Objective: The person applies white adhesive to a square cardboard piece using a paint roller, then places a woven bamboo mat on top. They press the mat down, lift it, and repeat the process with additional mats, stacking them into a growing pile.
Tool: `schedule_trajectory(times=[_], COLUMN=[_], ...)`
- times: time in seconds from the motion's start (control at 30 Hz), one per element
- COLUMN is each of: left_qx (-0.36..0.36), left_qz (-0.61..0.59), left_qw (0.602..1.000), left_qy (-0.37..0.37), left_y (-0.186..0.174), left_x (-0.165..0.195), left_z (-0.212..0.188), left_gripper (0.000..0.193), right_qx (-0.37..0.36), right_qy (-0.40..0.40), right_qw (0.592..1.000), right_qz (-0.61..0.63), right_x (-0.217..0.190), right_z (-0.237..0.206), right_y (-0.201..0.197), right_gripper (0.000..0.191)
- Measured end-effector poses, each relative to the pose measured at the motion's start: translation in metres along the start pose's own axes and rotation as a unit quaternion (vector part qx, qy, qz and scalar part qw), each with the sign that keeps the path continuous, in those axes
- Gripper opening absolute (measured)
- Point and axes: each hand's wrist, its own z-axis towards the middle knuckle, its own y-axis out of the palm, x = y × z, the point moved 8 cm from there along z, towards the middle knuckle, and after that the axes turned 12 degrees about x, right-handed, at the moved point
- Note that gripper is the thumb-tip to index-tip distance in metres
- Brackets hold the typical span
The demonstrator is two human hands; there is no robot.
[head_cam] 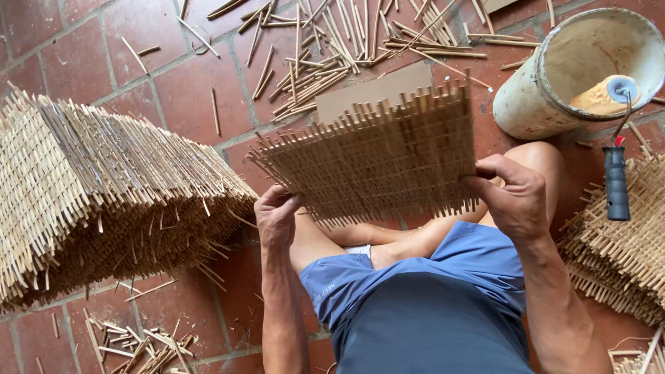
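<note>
The person sits cross-legged on a red tiled floor (104,62) and holds 1 woven bamboo panel (374,159) up over the lap with both hands. The left hand (277,215) grips the panel's lower left corner, its fingers (287,195) curled shut around the edge. The right hand (516,197) clamps the lower right corner, fingers wrapped over the rim and closed on it. The panel hangs tilted, clear of the floor, with loose strip ends sticking out along every side.

As for progress, the weave of this panel looks complete across its face, though the projecting ends are untrimmed. Toward the left edge of the floor a tall stack of similar panels (104,201) lies piled, which reads as a large amount already made. A second, smaller stack (623,256) sits at the right edge beside the person's knee. How many more remain cannot be judged from the view.

At the top right corner stands a white bucket (547,83) holding a paint roller (609,97), whose dark handle (616,183) hangs over the bucket's rim. Loose bamboo strips (325,48) lie scattered along the far edge of the floor, and short offcuts (138,343) litter the near left corner.
</note>
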Motion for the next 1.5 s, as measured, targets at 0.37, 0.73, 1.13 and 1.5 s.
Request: schedule_trajectory(times=[0.37,0.73,1.13,1.5], left_qx=[-0.020,0.048,0.169,0.361], left_qz=[0.130,0.156,0.237,0.297], left_qw=[0.991,0.986,0.936,0.878], left_qy=[0.000,0.043,0.199,0.106], left_y=[0.035,0.036,-0.166,-0.272], left_x=[0.028,0.095,0.465,0.521], left_z=[-0.030,-0.039,-0.016,0.029], left_gripper=[0.018,0.021,0.004,0.024], right_qx=[0.027,-0.010,-0.300,-0.334], right_qy=[0.042,0.061,-0.173,-0.116], right_qw=[0.987,0.975,0.929,0.928], right_qz=[0.152,0.215,0.132,0.118], right_x=[0.110,0.107,-0.237,-0.245], right_z=[-0.007,0.020,0.082,0.058], right_y=[-0.024,0.018,0.405,0.628], right_gripper=[0.017,0.020,0.017,0.010])
